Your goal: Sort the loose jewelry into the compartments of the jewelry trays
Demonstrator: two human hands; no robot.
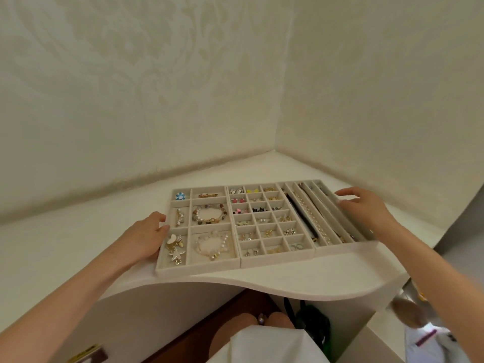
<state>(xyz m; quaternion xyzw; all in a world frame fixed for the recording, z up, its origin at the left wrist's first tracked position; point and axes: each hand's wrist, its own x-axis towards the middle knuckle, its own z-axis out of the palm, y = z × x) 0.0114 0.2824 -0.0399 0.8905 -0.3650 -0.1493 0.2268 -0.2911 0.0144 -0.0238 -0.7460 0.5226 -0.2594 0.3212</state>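
Flanking three pale trays (277, 259) — jewelry (209, 214) sorted inside — left hand (146, 237), right hand (364, 205).

I am holding both bare forearms stretched forward toward the row of jewelry trays (199, 268). My left hand (146, 237) is resting against the row's left side, fingers relaxed and lightly bent. My right hand (364, 205) is touching the row's right side near its far corner, fingers extended.
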